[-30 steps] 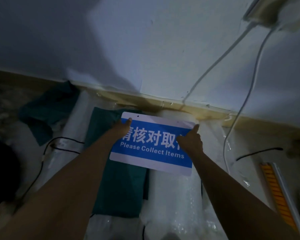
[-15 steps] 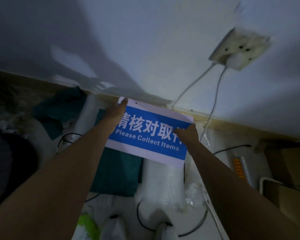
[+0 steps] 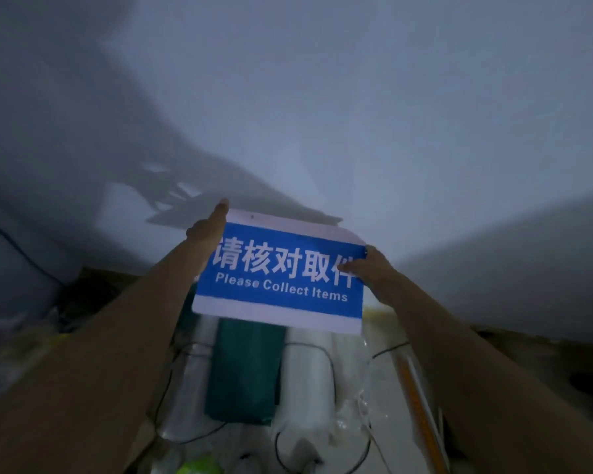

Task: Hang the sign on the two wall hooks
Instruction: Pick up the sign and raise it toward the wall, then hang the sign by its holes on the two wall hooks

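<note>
A blue and white sign (image 3: 281, 278) reading "Please Collect Items" is held up in front of a pale wall (image 3: 322, 97), tilted slightly down to the right. My left hand (image 3: 206, 230) grips its upper left edge, fingers pointing up. My right hand (image 3: 367, 265) grips its right edge, thumb over the blue face. A small hole (image 3: 252, 216) shows in the white top strip near the left. No wall hooks are visible in this view.
Below the sign on the floor lie a green cloth (image 3: 243, 367), white plastic-wrapped rolls (image 3: 308, 388) and black cables (image 3: 322, 350). An orange and white bar (image 3: 421, 415) lies at the right. A cable (image 3: 18, 251) runs down the wall at the left.
Both hands have raised the sign up along the wall and the view has tilted upward. The wall socket and its white cords have left the frame.
</note>
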Demonstrator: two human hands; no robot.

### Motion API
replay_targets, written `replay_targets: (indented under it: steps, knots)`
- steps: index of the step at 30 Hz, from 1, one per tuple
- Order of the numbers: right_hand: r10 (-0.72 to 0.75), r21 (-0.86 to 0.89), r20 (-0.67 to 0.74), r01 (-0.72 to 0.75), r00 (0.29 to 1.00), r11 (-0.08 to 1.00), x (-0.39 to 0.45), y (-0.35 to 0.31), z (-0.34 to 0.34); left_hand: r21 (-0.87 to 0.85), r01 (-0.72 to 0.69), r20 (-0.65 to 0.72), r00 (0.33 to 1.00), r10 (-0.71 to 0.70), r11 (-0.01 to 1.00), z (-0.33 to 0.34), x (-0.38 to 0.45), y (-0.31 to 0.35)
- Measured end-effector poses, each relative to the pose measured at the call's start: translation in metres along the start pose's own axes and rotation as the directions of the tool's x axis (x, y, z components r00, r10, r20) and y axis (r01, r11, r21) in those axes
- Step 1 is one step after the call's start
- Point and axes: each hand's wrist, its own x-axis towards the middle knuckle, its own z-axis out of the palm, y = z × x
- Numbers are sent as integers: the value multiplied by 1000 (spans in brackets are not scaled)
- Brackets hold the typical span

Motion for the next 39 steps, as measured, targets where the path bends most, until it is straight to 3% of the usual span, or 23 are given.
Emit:
replay_targets:
  steps: [4,10,17,21,30,35,39]
  knots:
    - [-25,44,18,24,1000,999,-71,-101,-48,-87,-106,14,994,107,991,-39,-95,89]
    - [-209,111,37,203,977,973,-174,-246,-121,-63,-286,29,957,288,956,-78,-222,227]
    - [-434,143,-29,434,900,890,-292,-380,-185,11,-505,34,863,505,863,-122,-359,346]
    - [-549,149,-144,566,823,811,-344,-440,-210,26,-630,14,776,630,776,-140,-421,398]
    - [-634,218,-455,768,626,602,-407,-510,-240,9,-843,-78,536,840,538,-145,-507,480]
    - [-685,115,-506,828,525,549,-416,-530,-248,-55,-866,-122,499,858,496,-137,-480,519]
    - [-700,45,-555,857,448,513,-418,-547,-262,-93,-865,-91,501,861,493,-130,-511,529]
